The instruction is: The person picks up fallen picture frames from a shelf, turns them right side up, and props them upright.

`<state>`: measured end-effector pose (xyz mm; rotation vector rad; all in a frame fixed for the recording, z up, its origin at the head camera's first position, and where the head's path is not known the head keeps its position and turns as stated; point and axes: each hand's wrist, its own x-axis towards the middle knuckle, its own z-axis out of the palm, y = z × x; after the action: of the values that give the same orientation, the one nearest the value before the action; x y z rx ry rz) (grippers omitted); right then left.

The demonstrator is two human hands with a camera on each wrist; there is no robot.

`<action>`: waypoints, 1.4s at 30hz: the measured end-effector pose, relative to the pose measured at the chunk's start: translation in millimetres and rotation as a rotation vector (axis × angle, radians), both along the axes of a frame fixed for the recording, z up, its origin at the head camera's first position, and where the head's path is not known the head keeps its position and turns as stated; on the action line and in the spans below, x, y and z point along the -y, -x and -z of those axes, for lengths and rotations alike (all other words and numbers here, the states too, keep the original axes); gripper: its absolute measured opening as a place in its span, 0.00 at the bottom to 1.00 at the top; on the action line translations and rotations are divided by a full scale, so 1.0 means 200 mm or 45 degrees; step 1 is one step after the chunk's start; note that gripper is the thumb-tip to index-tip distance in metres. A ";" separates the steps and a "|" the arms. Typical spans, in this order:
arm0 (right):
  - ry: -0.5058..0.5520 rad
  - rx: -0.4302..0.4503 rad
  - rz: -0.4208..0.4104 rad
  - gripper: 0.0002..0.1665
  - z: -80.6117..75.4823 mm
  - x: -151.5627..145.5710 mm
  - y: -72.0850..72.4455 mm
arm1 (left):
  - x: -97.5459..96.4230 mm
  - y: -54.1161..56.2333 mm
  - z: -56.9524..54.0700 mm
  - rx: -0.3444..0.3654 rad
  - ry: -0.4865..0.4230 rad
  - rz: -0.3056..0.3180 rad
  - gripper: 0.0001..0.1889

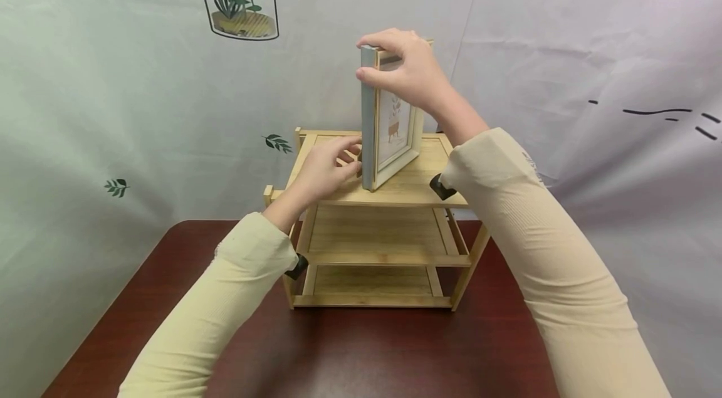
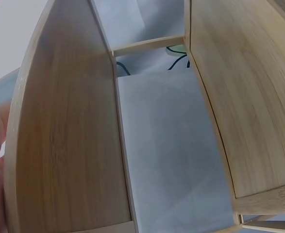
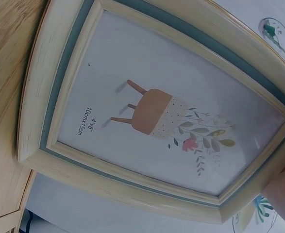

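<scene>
A cream picture frame (image 1: 395, 135) stands upright on the top shelf (image 1: 338, 194) of a light wooden rack, turned nearly edge-on in the head view. My right hand (image 1: 408, 66) grips its top corner, the thumb along the front and the fingers over the top. In the right wrist view the picture frame (image 3: 181, 107) shows a potted plant print and a blue-green inner line. Low at the frame's back, my left hand (image 1: 324, 166) reaches in with bent fingers. Their tips are partly hidden, with something dark beside them, so whether they pinch anything is unclear.
Two lower shelves (image 1: 383, 235) sit beneath the top one. The rack stands on a dark red table (image 1: 350, 348), close to a pale hanging cloth (image 1: 141, 103) printed with plants. Rack posts (image 1: 267, 194) stick up at the left corners.
</scene>
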<state>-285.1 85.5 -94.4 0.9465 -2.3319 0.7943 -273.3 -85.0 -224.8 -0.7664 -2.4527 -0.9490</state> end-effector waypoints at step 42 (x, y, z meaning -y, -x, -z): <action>-0.149 0.111 -0.051 0.27 -0.01 0.19 0.06 | 0.12 0.10 -0.01 -0.164 0.156 -0.450 0.12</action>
<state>-297.0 47.7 -92.7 1.0301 -2.4647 0.7345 -293.3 -109.3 -222.6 -0.3957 -2.4384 -0.6033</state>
